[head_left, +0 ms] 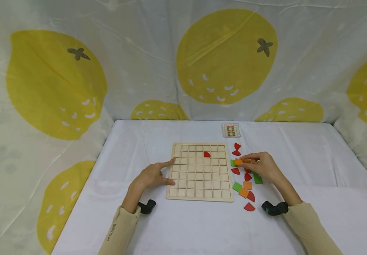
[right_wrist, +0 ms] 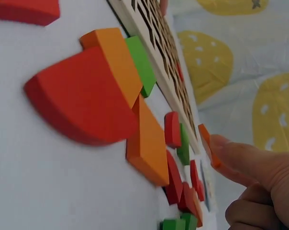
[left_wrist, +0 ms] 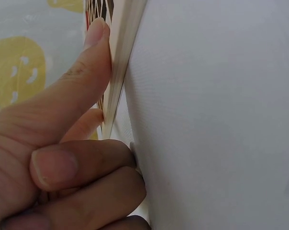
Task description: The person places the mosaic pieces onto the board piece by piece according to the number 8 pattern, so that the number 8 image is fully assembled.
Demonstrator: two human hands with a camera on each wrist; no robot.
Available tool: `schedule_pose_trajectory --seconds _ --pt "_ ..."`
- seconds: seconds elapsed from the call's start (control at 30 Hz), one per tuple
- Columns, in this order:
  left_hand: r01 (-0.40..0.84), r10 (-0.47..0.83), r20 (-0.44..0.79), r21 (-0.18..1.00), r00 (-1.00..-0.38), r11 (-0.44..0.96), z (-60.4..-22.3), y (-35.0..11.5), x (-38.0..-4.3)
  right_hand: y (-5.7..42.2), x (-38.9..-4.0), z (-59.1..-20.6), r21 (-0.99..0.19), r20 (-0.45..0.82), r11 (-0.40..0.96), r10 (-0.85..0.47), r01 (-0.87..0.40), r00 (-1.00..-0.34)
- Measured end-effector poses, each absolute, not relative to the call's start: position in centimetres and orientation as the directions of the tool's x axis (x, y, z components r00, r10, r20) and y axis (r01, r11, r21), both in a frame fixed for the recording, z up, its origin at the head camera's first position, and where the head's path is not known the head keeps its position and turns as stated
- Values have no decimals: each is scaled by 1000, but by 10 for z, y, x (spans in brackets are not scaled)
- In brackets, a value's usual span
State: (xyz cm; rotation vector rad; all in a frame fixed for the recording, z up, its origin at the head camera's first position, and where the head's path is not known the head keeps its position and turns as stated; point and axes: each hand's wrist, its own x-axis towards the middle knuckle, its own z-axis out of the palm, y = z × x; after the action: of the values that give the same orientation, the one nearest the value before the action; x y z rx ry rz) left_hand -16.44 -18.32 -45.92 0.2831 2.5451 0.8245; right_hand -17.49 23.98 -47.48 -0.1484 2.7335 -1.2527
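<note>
A light wooden grid board (head_left: 199, 182) lies flat, with one red quarter-circle block (head_left: 207, 154) in a cell of its second row. My left hand (head_left: 151, 176) rests its spread thumb and index finger on the board's left edge. In the left wrist view the left hand's (left_wrist: 82, 91) other fingers are curled beside the rim. My right hand (head_left: 264, 165) pinches an orange square block (head_left: 238, 162) between thumb and index finger, just off the board's right side. The right wrist view shows this orange block (right_wrist: 209, 145) raised above the loose pieces.
Right of the board lie loose red quarter-circle blocks (head_left: 249, 207), orange blocks (head_left: 247, 185) and green blocks (head_left: 237, 186). Under the right hand are more green pieces (head_left: 257, 178). A small pattern card (head_left: 231, 130) lies behind the board on the white cloth (head_left: 158, 226).
</note>
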Motion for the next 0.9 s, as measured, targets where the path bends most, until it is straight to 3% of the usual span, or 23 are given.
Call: schedule_pose_trajectory --seconds 0.43,0.9 --pt "84 338 -324 601 -883 795 -459 -183 -164 171 -206 -476 -818 -29 559 -275 -135 -961" --pt "43 302 -338 601 -891 798 -459 -182 -164 124 -221 -481 -824 -58 559 -244 -91 -968"
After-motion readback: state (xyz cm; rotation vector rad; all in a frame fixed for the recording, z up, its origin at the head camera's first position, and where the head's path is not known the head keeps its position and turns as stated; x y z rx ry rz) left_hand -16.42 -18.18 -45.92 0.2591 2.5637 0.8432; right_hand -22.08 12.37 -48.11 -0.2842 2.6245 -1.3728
